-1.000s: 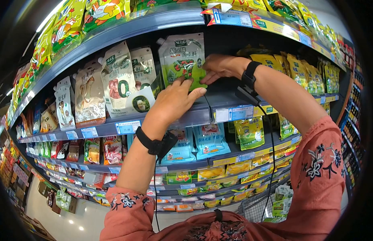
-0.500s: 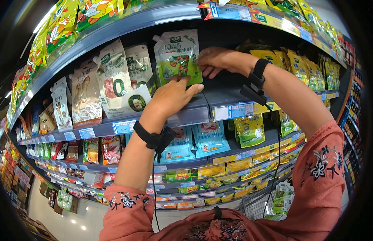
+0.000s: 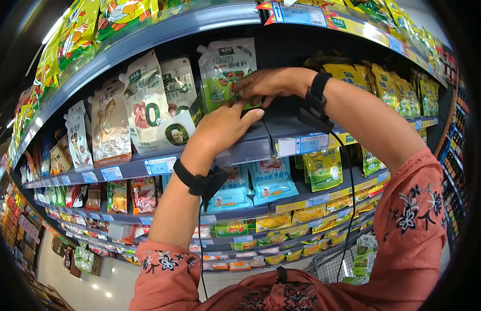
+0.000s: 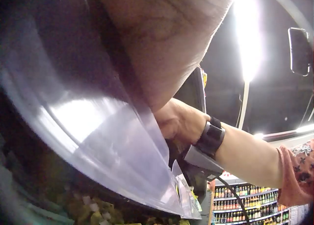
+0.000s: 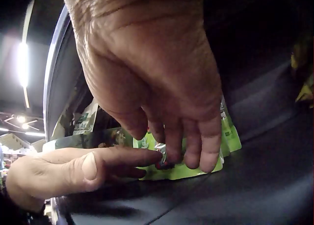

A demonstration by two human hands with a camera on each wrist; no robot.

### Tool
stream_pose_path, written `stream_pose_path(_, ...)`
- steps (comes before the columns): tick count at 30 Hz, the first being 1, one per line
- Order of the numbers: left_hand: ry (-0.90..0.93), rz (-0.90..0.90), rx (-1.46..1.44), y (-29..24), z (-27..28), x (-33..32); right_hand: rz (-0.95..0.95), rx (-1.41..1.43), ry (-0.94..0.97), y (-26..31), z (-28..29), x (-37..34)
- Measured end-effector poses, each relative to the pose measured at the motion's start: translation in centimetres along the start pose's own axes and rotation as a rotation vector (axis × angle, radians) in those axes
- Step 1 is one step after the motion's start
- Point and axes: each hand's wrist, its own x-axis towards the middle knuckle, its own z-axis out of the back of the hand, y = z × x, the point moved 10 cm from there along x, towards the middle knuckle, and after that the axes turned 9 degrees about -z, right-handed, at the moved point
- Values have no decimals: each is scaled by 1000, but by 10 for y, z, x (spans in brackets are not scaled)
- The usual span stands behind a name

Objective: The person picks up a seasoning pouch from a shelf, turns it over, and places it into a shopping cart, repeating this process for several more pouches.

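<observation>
A green-and-white spouted seasoning pouch (image 3: 227, 57) stands upright at the front of a dark shelf (image 3: 297, 119). My left hand (image 3: 219, 129) reaches over the shelf edge, its extended fingers resting against the pouch's lower front and its thumb held apart. From the right, my right hand (image 3: 276, 84) spreads across the pouch's front. In the right wrist view, the fingers of the right hand (image 5: 152, 83) point down over the green pouch (image 5: 184, 173), close to the left hand's fingertips (image 5: 154, 155). The left wrist view shows mostly the shelf's clear edge strip (image 4: 122, 156); the left fingertips are hidden there.
Left of the pouch stand beige mushroom seasoning bags (image 3: 146, 98) and a brown bag (image 3: 111, 124). Yellow pouches (image 3: 388, 90) line the shelf on the right. A price-tag rail (image 3: 302, 145) runs along the front. A wire cart (image 3: 328, 263) with green packs stands below.
My right hand has moved left from the pouch's right edge onto its front. The left hand stays at the lower front. The pouch sits slightly further left in view than at first.
</observation>
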Motion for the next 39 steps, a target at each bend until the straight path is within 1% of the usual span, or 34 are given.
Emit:
stream_pose_path(4,-17,-15,11,3,-2,1,-32,-17,5,-2,-1,0)
stream_pose_path(10,-65,5,14,-5,10,-4,17,35,36,-3,-6,-6)
stream_pose_path(13,-139,-20,5,-7,13,-6,86,91,22,-1,0,-27)
stream_pose_path(17,-184,-43,-4,-5,13,-5,86,99,-34,-7,9,-50)
stream_pose_path(20,-187,-35,2,-7,14,-6,75,116,-70,-13,14,-69)
stream_pose_path(23,-100,-8,-37,-6,10,-4,74,148,-106,-25,20,-86)
stream_pose_path(26,-197,-85,-56,-4,13,-2,125,193,-147,-31,21,-112)
stream_pose_path(28,-378,-264,-42,-27,32,-17,163,235,-199,-36,24,-132)
stream_pose_path(30,-458,-363,-113,-56,45,-40,225,303,-262,-40,24,-156)
stream_pose_path(32,-521,-436,-287,-77,44,-63,279,342,-337,-43,20,-186)
stream_pose_path(33,-502,-410,-376,-85,35,-76,305,367,-366,-45,15,-203)
stream_pose_path(34,-473,-433,-411,-98,25,-89,322,394,-401,-48,9,-221)
stream_pose_path(35,-393,-383,-523,-105,5,-102,349,438,-457,-54,-1,-237)
stream_pose_path(36,-305,-330,-634,-110,-18,-114,380,553,-355,-68,-4,-244)
stream_pose_path(38,-119,-324,-728,-121,-72,-128,206,642,-436,-86,-24,-273)
stream_pose_path(39,3,-265,-798,-125,-102,-134,246,617,-461,-93,-30,-288)
